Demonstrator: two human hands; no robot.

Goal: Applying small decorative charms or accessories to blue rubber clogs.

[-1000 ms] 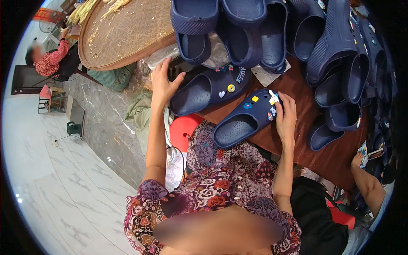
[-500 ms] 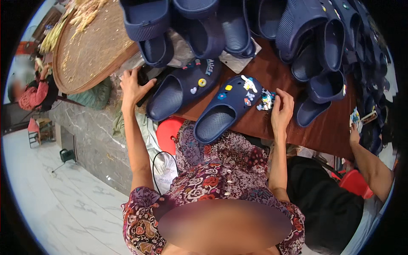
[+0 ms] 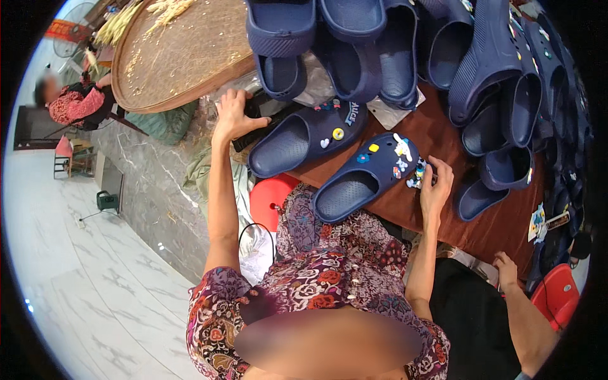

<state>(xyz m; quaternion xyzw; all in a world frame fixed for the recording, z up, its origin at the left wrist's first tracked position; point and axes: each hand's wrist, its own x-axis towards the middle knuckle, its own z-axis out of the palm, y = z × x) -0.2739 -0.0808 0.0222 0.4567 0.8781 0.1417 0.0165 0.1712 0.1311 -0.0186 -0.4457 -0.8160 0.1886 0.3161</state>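
Note:
Two navy foam clogs lie on a brown table (image 3: 443, 215) in front of me. The nearer clog (image 3: 361, 180) carries several small coloured charms on its toe. My right hand (image 3: 436, 190) is at that toe, fingertips pinching a small cluster of charms (image 3: 415, 179). The farther clog (image 3: 304, 136) also has charms on top. My left hand (image 3: 231, 117) reaches out beside its heel, fingers spread, resting on a flat black object (image 3: 259, 130) and clear plastic wrapping.
A heap of navy clogs (image 3: 405, 50) fills the table's far side and right. A big round woven tray (image 3: 183, 57) lies at upper left, a red stool (image 3: 269, 199) below the table edge. Another person's hand (image 3: 506, 269) rests at lower right; someone sits at far left (image 3: 69, 104).
The view has shifted a little. My right hand stays at the near clog's toe, working the charms; my left hand keeps to the same spot by the black object.

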